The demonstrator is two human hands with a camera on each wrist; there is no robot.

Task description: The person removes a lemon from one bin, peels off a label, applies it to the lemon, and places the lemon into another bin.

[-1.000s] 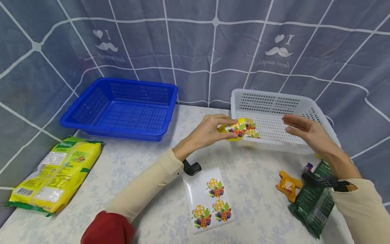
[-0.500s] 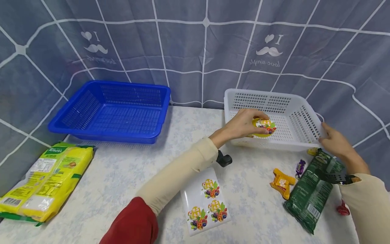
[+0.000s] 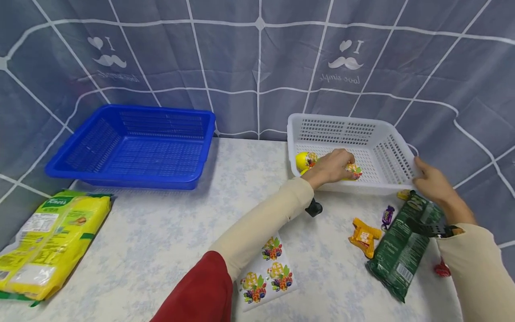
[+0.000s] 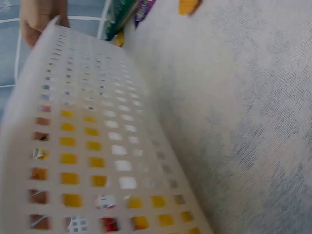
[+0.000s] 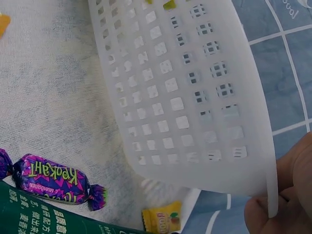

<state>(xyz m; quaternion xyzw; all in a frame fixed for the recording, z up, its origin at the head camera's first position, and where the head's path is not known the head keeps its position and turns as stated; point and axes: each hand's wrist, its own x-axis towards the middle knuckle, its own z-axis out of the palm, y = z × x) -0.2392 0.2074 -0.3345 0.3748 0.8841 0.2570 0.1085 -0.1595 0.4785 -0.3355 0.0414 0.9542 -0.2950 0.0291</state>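
Observation:
My left hand (image 3: 333, 167) reaches down inside the white basket (image 3: 386, 184) and holds a yellow round thing (image 3: 354, 171) bearing a printed fruit sticker; my fingers hide most of it. To the left of that hand lies another yellow round thing (image 3: 302, 162) with a similar sticker, partly covered by the hand. Yellow patches (image 4: 69, 158) show through the basket's side holes in the left wrist view. At the basket's right front corner, my right hand (image 3: 434, 181) pinches the rim, thumb and fingers on either side of it in the right wrist view.
Left of the white basket stands a blue basket (image 3: 149, 181), above a yellow Knorr bag (image 3: 60, 241). A sticker sheet (image 3: 267, 277) lies partly under my left forearm. Near my right arm are a green packet (image 3: 402, 250), an orange-wrapped piece (image 3: 364, 237), a purple candy (image 5: 53, 178) and a small yellow packet (image 5: 163, 217).
My left hand has carried the yellow round thing rightward from the basket's left front edge and down into it. The right hand has moved from above the basket to grip its right corner.

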